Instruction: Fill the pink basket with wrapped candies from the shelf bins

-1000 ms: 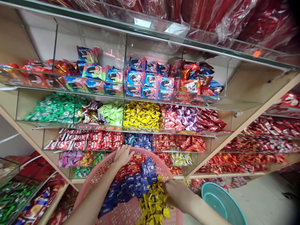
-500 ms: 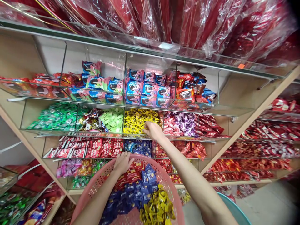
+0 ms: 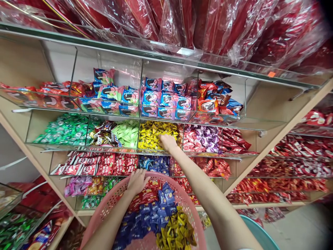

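Observation:
My right hand [image 3: 168, 143] reaches into a glass-fronted compartment, its curled fingers closed among yellow-wrapped candies [image 3: 149, 133]. How many pieces it holds is hidden. Lower down, my left hand [image 3: 137, 181] grips the far rim of a pink perforated plastic basket [image 3: 186, 194], thumb toward the inside. In that basket lie red-wrapped candies [image 3: 150, 195] at the back, dark blue packets [image 3: 148, 218] in the middle and a pile of yellow-wrapped candies [image 3: 177, 231] at the near right. Part of the basket's left side is behind my left forearm.
Green candies [image 3: 65, 130] and pink-and-purple candies [image 3: 201, 137] flank the yellow compartment. A glass shelf edge with blue-and-pink snack packs [image 3: 160, 99] runs above my right hand. A teal tub [image 3: 256, 229] stands on the floor at right. More candy shelves [image 3: 299, 166] continue beyond.
The view has shifted slightly, so the shelves sit a little further right. My right hand stays among the yellow candies, its fingers a bit more buried. My left hand keeps its place on the rim.

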Available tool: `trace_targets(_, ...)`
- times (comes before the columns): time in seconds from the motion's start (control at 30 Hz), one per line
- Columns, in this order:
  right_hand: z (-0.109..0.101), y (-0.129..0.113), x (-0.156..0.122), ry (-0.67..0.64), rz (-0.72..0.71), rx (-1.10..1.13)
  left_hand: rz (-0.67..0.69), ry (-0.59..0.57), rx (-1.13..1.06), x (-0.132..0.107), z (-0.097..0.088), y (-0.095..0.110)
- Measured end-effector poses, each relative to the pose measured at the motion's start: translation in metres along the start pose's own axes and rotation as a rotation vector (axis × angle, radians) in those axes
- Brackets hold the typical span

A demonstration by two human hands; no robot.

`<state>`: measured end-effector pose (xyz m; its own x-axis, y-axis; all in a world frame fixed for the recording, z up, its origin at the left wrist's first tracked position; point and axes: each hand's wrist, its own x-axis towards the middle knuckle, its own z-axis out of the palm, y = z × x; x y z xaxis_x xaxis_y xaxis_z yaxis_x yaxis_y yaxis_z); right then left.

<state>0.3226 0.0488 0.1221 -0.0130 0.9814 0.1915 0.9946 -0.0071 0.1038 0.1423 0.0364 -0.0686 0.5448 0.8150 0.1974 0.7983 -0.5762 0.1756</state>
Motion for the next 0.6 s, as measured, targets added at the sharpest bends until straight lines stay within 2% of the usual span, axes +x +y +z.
trace_targets(0.47, 0.007, 0.011, -0.013, 0.093, 0.035, 0.022, 0.017, 0.009, -0.002, 0.001, 0.001, -0.002)
trace_targets(0.6, 0.003, 0.019, -0.022, 0.17, 0.065, 0.116, 0.011, 0.007, 0.003, 0.0, 0.0, -0.001)
